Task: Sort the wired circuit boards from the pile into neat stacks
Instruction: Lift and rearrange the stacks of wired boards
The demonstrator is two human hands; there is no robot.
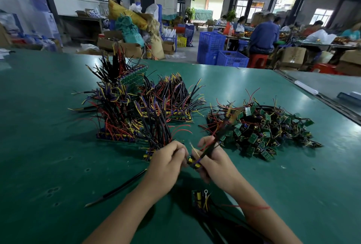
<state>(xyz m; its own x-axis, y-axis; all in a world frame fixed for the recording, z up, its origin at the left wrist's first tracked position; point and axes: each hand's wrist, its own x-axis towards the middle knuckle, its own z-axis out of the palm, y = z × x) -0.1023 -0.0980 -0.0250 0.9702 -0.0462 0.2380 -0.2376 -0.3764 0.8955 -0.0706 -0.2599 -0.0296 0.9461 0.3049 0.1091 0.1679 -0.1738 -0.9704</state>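
A loose pile of small green wired circuit boards [261,128] lies on the green table [48,146] at the right. Rows of stacked boards [125,107] with black, red, yellow and purple wires standing up fill the middle left. Between the hands is one wired board [194,162] with yellow parts and a black wire bundle running up to the right. My right hand [213,162] grips that board and its wires. My left hand [166,162] pinches the board's left end, right beside a short stack [148,155].
A single board with a ring terminal [201,199] lies near the front edge between my forearms. A loose black wire [117,190] lies at the left front. A table seam [320,97] runs along the right. Crates, boxes and seated workers fill the hall behind.
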